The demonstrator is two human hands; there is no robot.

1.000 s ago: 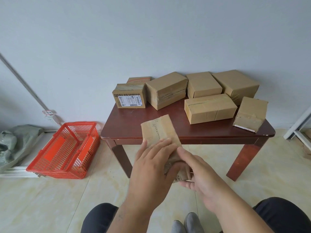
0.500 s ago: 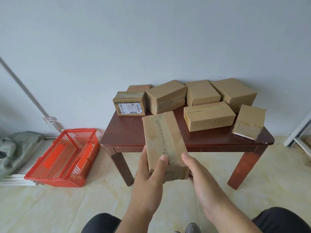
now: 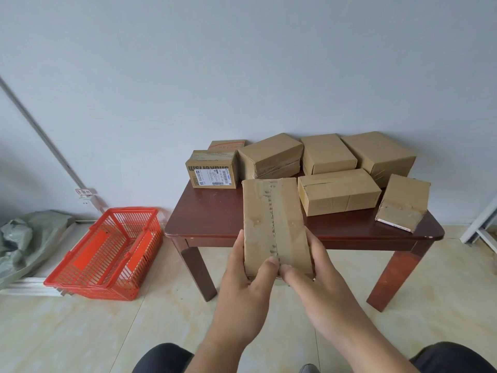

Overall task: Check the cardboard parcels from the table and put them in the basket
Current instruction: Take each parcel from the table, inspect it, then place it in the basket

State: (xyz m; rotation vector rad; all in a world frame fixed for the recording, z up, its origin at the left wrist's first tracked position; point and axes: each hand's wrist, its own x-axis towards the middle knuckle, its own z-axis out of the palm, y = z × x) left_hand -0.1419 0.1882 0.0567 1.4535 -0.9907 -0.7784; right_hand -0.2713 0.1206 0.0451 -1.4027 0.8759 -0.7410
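Compared with half a second ago, both hands are now sitting side by side at the near end of the taped parcel (image 3: 274, 224), where earlier the left thumb alone was lying on its top face and the right hand was off to the side; the parcel's flat taped face is now turning more squarely toward the camera. Left hand (image 3: 246, 286) is gripping the lower left edge, thumb lying on the top face near the tape seam, fingers wrapping underneath and out of sight. Right hand (image 3: 320, 286) is gripping the lower right edge, thumb pressing on the top face just beside the left thumb. Parcel is being held in the air in front of the desk (image 3: 215, 219), its far end overlapping the desk's front edge in view, not resting on it. Seven more parcels are lying on the desk: labelled box (image 3: 212, 170) at the back left with a smaller box (image 3: 227, 144) behind it, three plain boxes (image 3: 328, 153) along the wall, a long box (image 3: 338, 191) in front of them, and a flat parcel (image 3: 403, 201) tilting near the right corner. Red basket (image 3: 107, 251) is standing on the floor to the left of the desk, well apart from the held parcel, with no parcel visible inside. Grey-green sack (image 3: 24, 238) is lying further left.
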